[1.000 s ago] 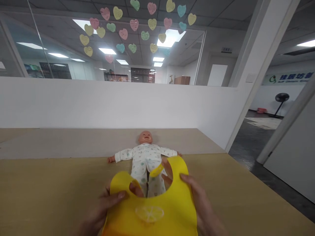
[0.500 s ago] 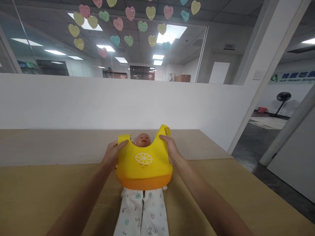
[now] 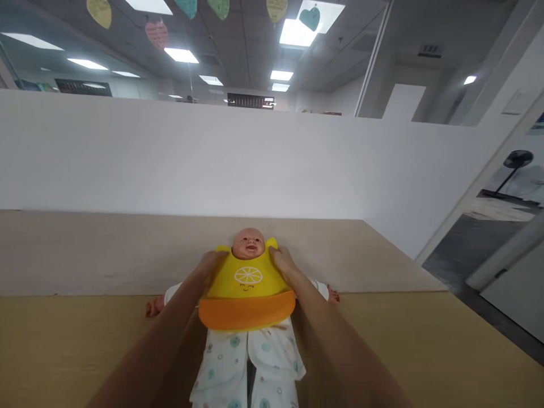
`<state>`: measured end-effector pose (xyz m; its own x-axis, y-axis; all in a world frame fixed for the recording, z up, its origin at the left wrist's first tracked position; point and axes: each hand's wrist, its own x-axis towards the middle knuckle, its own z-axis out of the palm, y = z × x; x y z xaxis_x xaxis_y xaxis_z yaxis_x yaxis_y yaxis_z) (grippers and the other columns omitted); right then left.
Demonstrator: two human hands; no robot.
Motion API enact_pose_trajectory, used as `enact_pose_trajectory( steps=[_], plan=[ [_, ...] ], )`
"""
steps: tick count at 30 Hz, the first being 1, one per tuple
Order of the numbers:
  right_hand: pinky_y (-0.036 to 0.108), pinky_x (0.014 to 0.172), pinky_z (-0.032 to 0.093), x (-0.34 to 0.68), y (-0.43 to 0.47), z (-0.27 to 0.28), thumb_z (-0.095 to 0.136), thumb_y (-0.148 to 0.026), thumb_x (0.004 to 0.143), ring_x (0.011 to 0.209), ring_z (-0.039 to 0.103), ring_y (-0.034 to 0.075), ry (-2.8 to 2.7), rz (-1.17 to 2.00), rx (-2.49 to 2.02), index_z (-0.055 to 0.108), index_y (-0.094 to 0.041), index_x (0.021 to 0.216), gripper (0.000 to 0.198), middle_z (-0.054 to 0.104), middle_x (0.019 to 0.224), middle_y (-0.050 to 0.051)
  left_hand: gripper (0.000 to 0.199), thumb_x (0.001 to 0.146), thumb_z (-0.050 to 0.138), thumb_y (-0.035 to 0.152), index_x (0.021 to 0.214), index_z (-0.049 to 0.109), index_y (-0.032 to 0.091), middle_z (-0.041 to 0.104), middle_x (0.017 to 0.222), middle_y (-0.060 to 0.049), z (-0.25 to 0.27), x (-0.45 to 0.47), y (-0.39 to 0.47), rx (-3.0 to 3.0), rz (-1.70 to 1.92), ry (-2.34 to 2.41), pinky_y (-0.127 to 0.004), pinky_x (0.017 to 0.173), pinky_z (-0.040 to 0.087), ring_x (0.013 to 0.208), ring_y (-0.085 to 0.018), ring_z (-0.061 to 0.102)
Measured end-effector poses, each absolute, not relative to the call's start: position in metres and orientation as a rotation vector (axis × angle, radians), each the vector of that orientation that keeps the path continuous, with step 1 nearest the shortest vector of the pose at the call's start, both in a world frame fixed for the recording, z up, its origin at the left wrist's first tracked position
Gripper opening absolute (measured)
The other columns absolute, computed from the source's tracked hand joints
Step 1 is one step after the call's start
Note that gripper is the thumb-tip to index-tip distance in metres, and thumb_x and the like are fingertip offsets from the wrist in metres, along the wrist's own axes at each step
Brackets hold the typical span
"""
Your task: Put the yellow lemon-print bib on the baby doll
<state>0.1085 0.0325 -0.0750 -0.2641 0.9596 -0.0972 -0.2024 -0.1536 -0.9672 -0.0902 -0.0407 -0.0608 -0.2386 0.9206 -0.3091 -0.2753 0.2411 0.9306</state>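
Note:
A yellow bib [image 3: 225, 283] with an orange pocket and a white citrus print lies over the chest of a baby doll [image 3: 249, 242]. The doll is on its back, arms spread, in white patterned clothes [image 3: 272, 354]. At the bib's left strap, beside the doll's neck, my left hand [image 3: 210, 263] is closed on the edge. My right hand [image 3: 282, 260] grips the other strap near the doll's shoulder. The strap ends behind the neck are partly hidden.
The doll lies on a tan tabletop [image 3: 85, 345] with a greyish strip [image 3: 106, 252] along the back. A white wall [image 3: 191, 158] with glass above rises behind it. At the right are a doorway and a black fan [image 3: 517, 158].
Both hands have lowered the bib onto the doll's chest, its neck opening now around the doll's chin. The doll's arms have come into view. The camera has tilted down.

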Motion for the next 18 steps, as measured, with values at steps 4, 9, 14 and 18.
enact_pose_trajectory(
  steps=[4, 9, 14, 18],
  plan=[
    [0.03, 0.062, 0.049, 0.109, 0.036, -0.088, 0.054, -0.021, 0.072, 0.062, 0.063, 0.02, -1.024, 1.73, -1.008, 0.061, -0.014, 0.083, 0.014, 0.067, 0.068, 0.005, 0.029, 0.07, 0.058, 0.025, 0.093, 0.065, 0.009, 0.072, 0.074, -0.011, -0.073, -0.088, -0.034, 0.561, 1.214, 1.084, -0.034, 0.064, 0.055, 0.069, -0.025, 0.069],
    [0.033, 0.071, 0.053, 0.108, 0.041, -0.091, 0.062, -0.039, 0.077, 0.069, 0.066, 0.021, -0.815, 1.964, -0.99, 0.062, -0.013, 0.087, 0.028, 0.069, 0.07, 0.006, 0.041, 0.076, 0.055, 0.026, 0.114, 0.059, 0.01, 0.074, 0.085, -0.01, -0.079, -0.089, -0.03, 0.508, 1.194, 0.891, -0.035, 0.076, 0.054, 0.078, -0.025, 0.07],
    [0.032, 0.076, 0.052, 0.106, 0.036, -0.095, 0.063, -0.033, 0.077, 0.075, 0.067, 0.021, -0.797, 1.915, -0.926, 0.063, -0.013, 0.086, 0.022, 0.069, 0.07, 0.006, 0.045, 0.079, 0.05, 0.024, 0.122, 0.055, 0.011, 0.073, 0.095, -0.008, -0.078, -0.09, -0.034, 0.473, 1.191, 0.808, -0.034, 0.087, 0.05, 0.091, -0.024, 0.069],
    [0.031, 0.075, 0.052, 0.111, 0.019, -0.1, 0.061, -0.026, 0.074, 0.077, 0.067, 0.021, -0.763, 1.925, -0.819, 0.063, -0.013, 0.09, 0.021, 0.071, 0.076, 0.005, 0.049, 0.081, 0.05, 0.028, 0.128, 0.051, 0.013, 0.073, 0.1, -0.008, -0.081, -0.087, -0.049, 0.511, 1.202, 0.754, -0.036, 0.092, 0.048, 0.096, -0.025, 0.067]
  ],
)
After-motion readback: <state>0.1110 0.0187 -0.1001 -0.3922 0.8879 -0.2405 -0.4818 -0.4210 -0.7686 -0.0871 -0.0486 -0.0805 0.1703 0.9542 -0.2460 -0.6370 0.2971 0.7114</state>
